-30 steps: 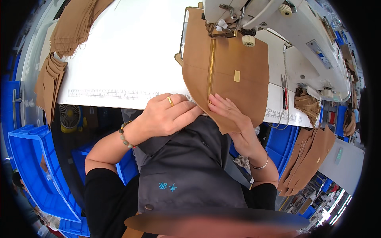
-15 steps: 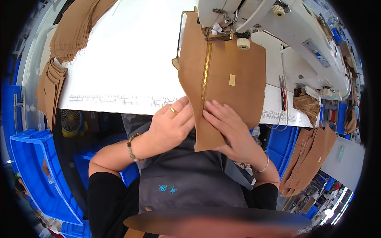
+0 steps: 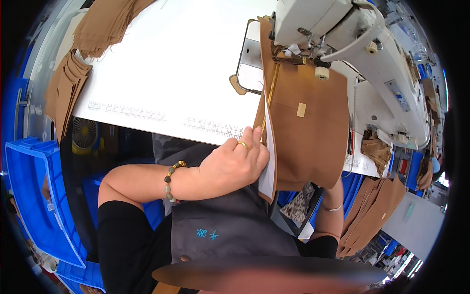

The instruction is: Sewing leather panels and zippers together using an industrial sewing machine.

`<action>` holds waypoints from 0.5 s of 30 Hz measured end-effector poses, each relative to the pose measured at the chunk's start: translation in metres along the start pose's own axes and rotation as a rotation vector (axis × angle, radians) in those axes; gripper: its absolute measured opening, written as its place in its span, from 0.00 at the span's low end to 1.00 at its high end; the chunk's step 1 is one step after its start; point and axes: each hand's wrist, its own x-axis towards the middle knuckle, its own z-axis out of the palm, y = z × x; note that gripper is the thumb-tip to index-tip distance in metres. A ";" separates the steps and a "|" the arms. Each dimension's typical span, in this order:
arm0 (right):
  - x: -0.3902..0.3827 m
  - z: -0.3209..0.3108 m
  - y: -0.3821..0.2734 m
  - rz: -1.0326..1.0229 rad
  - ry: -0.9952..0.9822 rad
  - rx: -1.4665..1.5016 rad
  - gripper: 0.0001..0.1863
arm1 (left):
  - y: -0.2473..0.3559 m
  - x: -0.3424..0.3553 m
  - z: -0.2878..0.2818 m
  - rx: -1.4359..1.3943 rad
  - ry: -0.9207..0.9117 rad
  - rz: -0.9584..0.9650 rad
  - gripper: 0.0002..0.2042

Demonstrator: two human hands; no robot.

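Observation:
A brown fabric panel (image 3: 313, 132) with a gold zipper (image 3: 271, 100) and a small beige tab lies under the head of a white sewing machine (image 3: 303, 29). Its near end hangs past the table edge. My left hand (image 3: 240, 159), wearing a ring, is closed on the panel's left edge by the zipper's near end. Beside those fingers, a folded-back strip shows a white underside (image 3: 268, 169). My right hand (image 3: 333, 188) reaches under the panel's near right corner; only the wrist and a little of the hand show, and its fingers are hidden.
Brown fabric stacks (image 3: 68, 88) hang over the white table's (image 3: 171, 73) left end. More brown pieces (image 3: 372, 210) hang at the right, below a crumpled brown bundle (image 3: 376, 149). Red-handled scissors (image 3: 351, 142) lie right of the panel. A blue crate (image 3: 44, 196) stands at the left.
My right hand has gone from the top of the panel to underneath its right side. The panel's left strip has turned up, baring white. My left hand keeps hold of that edge.

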 end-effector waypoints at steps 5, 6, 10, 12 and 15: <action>0.008 0.020 -0.024 -0.225 0.025 -0.361 0.24 | -0.001 -0.001 0.000 -0.004 -0.010 -0.013 0.07; 0.011 0.021 -0.027 -0.238 0.031 -0.382 0.24 | -0.001 -0.001 -0.001 0.012 -0.053 -0.009 0.09; 0.019 0.019 -0.030 -0.267 0.047 -0.440 0.24 | -0.001 0.000 0.002 -0.030 0.073 -0.011 0.03; 0.021 0.018 -0.026 -0.287 0.064 -0.461 0.23 | 0.000 0.001 0.003 -0.017 0.059 0.002 0.04; 0.032 0.011 -0.015 -0.288 0.076 -0.451 0.23 | 0.002 0.001 0.004 0.022 0.081 -0.008 0.04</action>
